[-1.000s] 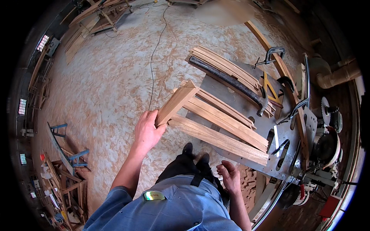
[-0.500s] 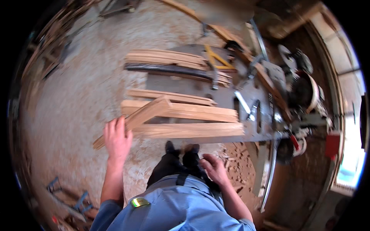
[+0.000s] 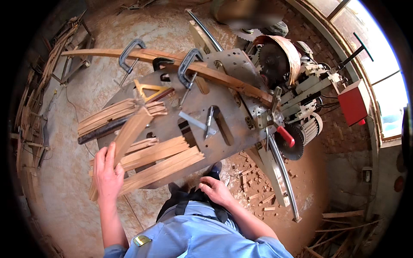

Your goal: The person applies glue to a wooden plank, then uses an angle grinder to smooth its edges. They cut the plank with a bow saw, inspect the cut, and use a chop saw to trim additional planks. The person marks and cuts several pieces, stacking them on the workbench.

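Note:
My left hand (image 3: 107, 174) grips a wooden board (image 3: 131, 129) that slants up over stacks of light wood strips at the table's left. Beneath and right of it lie strips (image 3: 165, 165) along the metal table's (image 3: 230, 150) near edge. Farther back are more strips (image 3: 97, 118) beside a dark metal bar (image 3: 90, 136). My right hand (image 3: 215, 191) hangs at my waist, its fingers loosely bent and apart, nothing visible in them. Near the middle lie a yellow triangle square (image 3: 152, 90), a pale straight piece (image 3: 191, 121) and a metal tool (image 3: 209, 121).
C-clamps (image 3: 187, 73) hold a long curved beam (image 3: 223, 81) across the table's back. At right stand saw blades (image 3: 273, 60), a red-handled lever (image 3: 286, 135), a red box (image 3: 352, 103) and a bright window. Offcuts (image 3: 254, 185) litter the floor; wood piles (image 3: 32, 124) line the left.
My view has turned right, bringing the saw machine and window further in. The board in my left hand has moved across the stacks. My right hand has risen slightly at my waist.

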